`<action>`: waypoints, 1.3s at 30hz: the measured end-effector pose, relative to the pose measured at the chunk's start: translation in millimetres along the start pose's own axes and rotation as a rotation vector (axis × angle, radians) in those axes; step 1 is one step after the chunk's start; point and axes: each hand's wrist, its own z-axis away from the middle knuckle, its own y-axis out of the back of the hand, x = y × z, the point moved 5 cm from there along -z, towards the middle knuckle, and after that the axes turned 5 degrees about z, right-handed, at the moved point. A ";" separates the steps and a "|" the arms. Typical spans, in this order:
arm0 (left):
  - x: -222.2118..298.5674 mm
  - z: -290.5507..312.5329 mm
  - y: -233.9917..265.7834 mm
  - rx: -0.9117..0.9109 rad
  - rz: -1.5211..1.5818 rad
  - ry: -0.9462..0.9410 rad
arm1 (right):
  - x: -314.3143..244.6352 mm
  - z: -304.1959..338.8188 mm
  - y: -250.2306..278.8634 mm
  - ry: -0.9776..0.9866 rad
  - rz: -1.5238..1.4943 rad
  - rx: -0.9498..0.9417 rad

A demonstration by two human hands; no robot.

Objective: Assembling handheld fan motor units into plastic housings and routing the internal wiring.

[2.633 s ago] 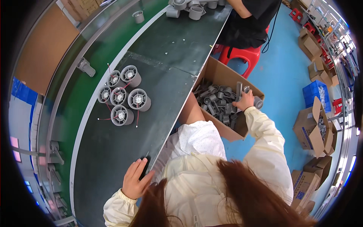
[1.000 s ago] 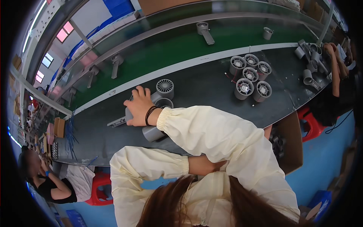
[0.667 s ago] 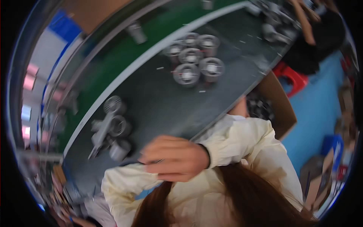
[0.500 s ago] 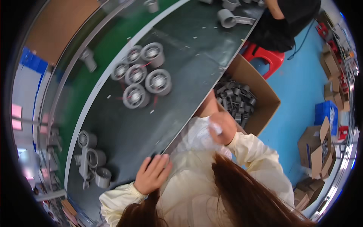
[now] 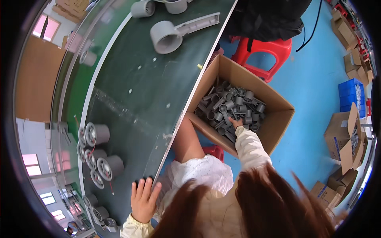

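Observation:
My left hand lies at the table's near edge with its fingers stretched out, holding nothing. My right hand reaches down into a cardboard box on the right. Its thumb and fingers are apart among grey plastic housings, each a short round cup with a long handle. Its fingertips are partly hidden among these parts, and nothing is lifted. On the table's left side, several round grey fan units with red wires stand close together. Beyond them toward me are a few more grey housings.
A larger-looking grey housing with a handle lies on the far part of the green table. A red stool and a black garment are beyond the box. A blue crate and open cartons stand on the right.
My right hand has gone from above my lap down into the box of grey housings. The view has swung right; my left hand remains at the table edge.

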 end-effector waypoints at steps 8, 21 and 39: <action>2.4 -3.5 -1.9 -0.104 -0.126 -0.048 | -57.7 -47.3 -41.7 -0.017 0.161 0.098; 1.0 13.1 -7.8 -0.298 0.175 0.124 | -93.4 -71.5 -85.1 -0.220 0.325 0.448; -1.1 21.2 -12.9 -0.222 0.218 0.027 | -55.3 -45.2 -43.7 0.342 0.620 0.069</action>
